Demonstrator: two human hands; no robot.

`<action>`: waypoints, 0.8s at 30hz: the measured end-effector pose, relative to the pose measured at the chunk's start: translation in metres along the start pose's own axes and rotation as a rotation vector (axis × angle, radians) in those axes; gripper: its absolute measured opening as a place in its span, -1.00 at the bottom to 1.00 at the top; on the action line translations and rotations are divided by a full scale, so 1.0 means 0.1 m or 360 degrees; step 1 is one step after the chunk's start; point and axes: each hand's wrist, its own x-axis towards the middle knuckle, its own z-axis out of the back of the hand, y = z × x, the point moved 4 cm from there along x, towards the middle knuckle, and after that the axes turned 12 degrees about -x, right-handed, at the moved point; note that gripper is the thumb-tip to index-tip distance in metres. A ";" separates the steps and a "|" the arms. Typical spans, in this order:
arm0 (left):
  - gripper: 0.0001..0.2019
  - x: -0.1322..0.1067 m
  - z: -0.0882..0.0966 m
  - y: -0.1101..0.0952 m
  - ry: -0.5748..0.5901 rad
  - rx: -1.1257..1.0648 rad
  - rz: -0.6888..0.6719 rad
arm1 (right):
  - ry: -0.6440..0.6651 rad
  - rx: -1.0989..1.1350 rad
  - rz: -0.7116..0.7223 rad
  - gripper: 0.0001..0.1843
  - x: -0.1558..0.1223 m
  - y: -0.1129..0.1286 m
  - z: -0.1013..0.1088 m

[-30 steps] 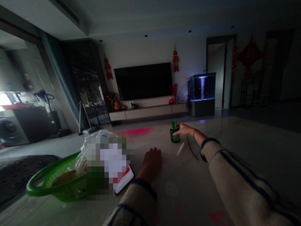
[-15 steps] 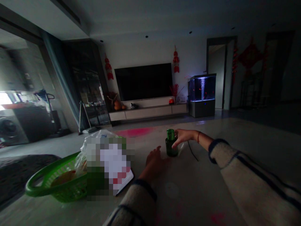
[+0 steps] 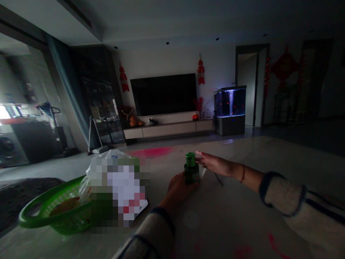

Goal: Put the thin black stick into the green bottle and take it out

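Observation:
A small dark-green glass bottle (image 3: 191,170) with a shiny green cap stands upright on the table (image 3: 223,223). Wrapped round the lower part of the bottle is my left hand (image 3: 180,186). My right hand (image 3: 215,163) is to the right of the bottle, fingers stretched out towards the cap, its fingertips close to it; whether they touch it I cannot tell. A thin dark cord (image 3: 219,179) lies on the table below my right hand.
On the left of the table sits a green plastic basket (image 3: 40,220) holding a clear plastic bag (image 3: 91,172). A pixelated, flat white item (image 3: 126,190) is beside it. Across the room are a television (image 3: 164,94) and a lit fish tank (image 3: 231,103).
My left hand has moved forward and right and taken hold of the bottle. My right hand has let go of it, stretched its fingers and drawn a little to the right.

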 end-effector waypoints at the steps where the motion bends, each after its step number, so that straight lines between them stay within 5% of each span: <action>1: -0.51 0.00 0.00 0.00 0.0001 0.0002 -0.0003 | -0.0009 0.0041 -0.0033 -0.36 -0.04 0.00 0.02; 3: -0.50 0.01 -0.01 0.02 0.0009 -0.0005 0.0001 | -0.0251 0.0065 -0.0173 -0.32 -0.10 -0.04 0.15; 6: -0.50 0.03 -0.04 0.06 0.0029 -0.0004 0.0037 | -0.0883 -0.0030 -0.0436 -0.25 -0.18 -0.11 0.38; 8: -0.50 0.04 -0.05 0.07 0.0023 -0.0007 0.0042 | -0.1065 -0.0079 -0.0489 -0.28 -0.19 -0.12 0.41; 14: -0.47 0.05 -0.04 0.06 -0.0016 -0.0037 0.0021 | -0.0676 0.0064 -0.0189 -0.44 -0.04 -0.02 0.11; 20: -0.47 0.04 -0.04 0.07 -0.0029 -0.0072 -0.0006 | -0.1028 0.0050 -0.0277 -0.47 -0.07 -0.11 0.34; 24: -0.47 0.04 -0.04 0.05 -0.0033 -0.0078 0.0008 | -0.0944 -0.0039 -0.0315 -0.56 -0.03 -0.19 0.37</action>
